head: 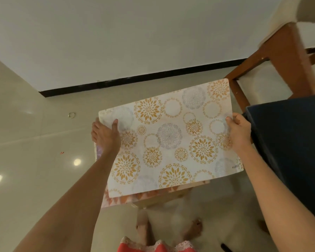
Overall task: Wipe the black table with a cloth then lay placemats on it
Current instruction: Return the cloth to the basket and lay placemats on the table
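Both hands grasp a stack of placemats over the floor, left hand on the left edge, right hand on the right. Lower mats, fanning out near, could slip free before reaching the dark surface at right.

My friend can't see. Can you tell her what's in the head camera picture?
A person's left hand and right hand each grip an end of a white rectangular placemat with gold and grey flower circles, held over more patterned placemats. A dark table corner and brown wooden chair are on the right.
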Demonstrator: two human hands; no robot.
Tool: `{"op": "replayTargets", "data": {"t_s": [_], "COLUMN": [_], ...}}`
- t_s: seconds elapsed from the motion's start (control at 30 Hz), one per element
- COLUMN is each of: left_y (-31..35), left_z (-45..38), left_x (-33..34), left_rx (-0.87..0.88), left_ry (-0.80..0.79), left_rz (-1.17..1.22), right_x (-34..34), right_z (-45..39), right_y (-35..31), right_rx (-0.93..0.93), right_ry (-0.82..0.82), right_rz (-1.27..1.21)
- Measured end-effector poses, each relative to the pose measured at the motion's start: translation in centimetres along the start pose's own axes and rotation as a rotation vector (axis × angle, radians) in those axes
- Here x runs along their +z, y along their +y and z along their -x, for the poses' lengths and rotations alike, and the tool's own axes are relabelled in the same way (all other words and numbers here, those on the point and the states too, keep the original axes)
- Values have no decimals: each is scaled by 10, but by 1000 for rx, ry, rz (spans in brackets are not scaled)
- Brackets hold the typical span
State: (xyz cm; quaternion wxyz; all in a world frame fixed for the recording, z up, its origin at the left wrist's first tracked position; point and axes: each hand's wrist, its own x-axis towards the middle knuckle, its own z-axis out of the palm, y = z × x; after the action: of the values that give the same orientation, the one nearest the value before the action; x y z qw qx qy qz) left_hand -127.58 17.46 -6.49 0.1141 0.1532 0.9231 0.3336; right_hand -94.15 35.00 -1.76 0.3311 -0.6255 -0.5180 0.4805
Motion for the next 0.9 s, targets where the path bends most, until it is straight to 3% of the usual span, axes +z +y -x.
{"op": "replayTargets", "data": {"t_s": [0.1,0.27,0.43,0.57,0.67,0.8,0.9], "left_y": [27,84,154,207,237,262,280], "left_z": [10,31,75,123,160,207,246], "left_x": [-6,-1,28,65,94,132,155], "left_rx": [-72,-160,-180,-179,-224,-264,-266], "left_ry": [-49,-462,-772,-896,-942,-906,-872], "left_rz": [211,603,830,886,899,846,809], "right_x": [-35,-108,-196,-260,-303,-346,-371], "right_z": [-7,-18,-23,-31,-31,-26,-24], "right_y": [-23,-51,-63,-62,-53,-23,-4], "right_rx": [-25,-61,-123,-46,84,225,410], "right_ry": [81,211,468,661,713,966,1022], "right_rz": [-50,-45,230,490,629,528,217]}}
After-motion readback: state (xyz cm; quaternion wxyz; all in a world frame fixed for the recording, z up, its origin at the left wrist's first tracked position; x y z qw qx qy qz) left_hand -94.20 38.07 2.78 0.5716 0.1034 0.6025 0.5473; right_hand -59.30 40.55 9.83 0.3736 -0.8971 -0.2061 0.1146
